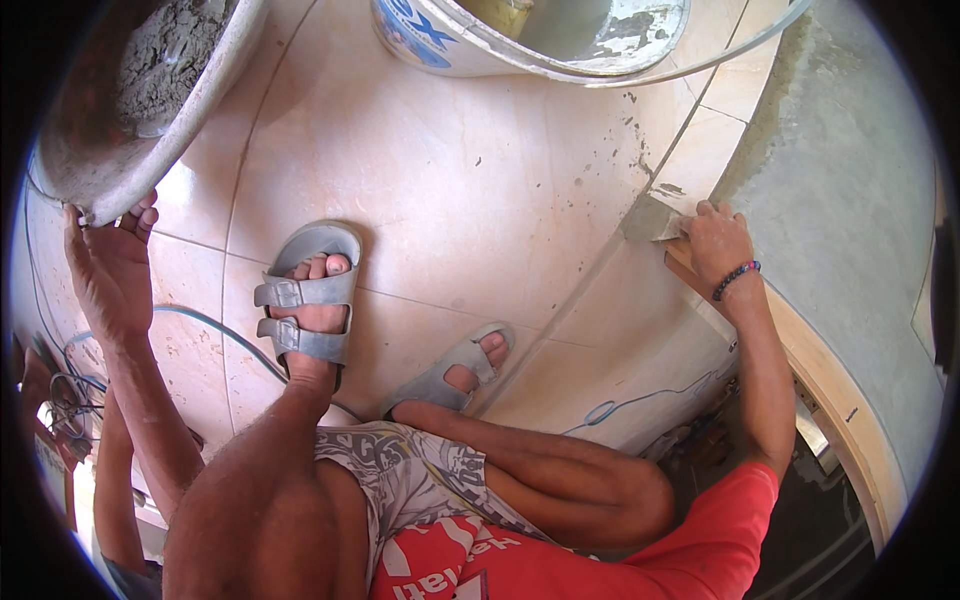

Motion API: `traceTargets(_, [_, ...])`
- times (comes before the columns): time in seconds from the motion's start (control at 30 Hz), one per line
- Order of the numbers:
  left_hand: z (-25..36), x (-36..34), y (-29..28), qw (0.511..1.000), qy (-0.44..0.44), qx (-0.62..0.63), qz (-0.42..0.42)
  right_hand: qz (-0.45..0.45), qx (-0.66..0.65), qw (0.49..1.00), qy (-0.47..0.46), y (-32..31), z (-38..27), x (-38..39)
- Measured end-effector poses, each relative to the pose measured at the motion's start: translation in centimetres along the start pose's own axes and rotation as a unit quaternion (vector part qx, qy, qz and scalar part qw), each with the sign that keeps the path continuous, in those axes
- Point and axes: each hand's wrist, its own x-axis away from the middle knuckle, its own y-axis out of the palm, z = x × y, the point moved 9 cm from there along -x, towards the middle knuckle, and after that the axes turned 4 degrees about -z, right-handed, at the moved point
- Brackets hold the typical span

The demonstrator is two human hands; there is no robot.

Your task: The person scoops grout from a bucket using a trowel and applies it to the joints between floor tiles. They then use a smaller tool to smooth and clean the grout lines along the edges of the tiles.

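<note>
My left hand [112,285] grips the near rim of a grey basin [205,125], fingers curled at its edge. Wet grey mortar [170,65] lies inside the basin. On the right, my right hand [718,243] is closed round a tool whose handle is hidden in the fingers. A flat grey blade, like a putty knife [668,229], shows at the fingertips. It meets the tiled edge beside a grey smear of mortar [643,217]. Just under this hand runs a wooden board [800,340] along the edge of a smooth grey cement surface [850,200].
A white bucket [440,50] with grey residue stands at the top. My sandalled feet rest on pale floor tiles [430,180] spotted with mortar. A blue-green cord [230,330] crosses the floor at left. Another person's arm [115,490] shows at lower left. A dark recess [700,470] lies right of my knee.
</note>
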Motion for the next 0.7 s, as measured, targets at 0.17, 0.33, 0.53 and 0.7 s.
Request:
traceTargets(0.17, [-0.1,-0.1,0.1,1.0,-0.015,0.017,-0.012,-0.03,-0.016,0.999,0.003,0.0,0.0,0.0])
traceTargets(0.33, [-0.2,-0.1,0.5,1.0,-0.013,0.023,0.005,-0.044,-0.031,0.998,0.016,-0.8,0.1,1.3])
traceTargets(0.53, [0.3,0.1,-0.1,1.0,-0.012,0.015,-0.009,-0.002,-0.03,0.999,0.028,-3.3,0.5,3.4])
traceTargets(0.7, [0.0,-0.1,0.4,1.0,-0.004,0.01,-0.006,0.002,-0.035,0.999,0.015,-1.2,-0.3,2.0])
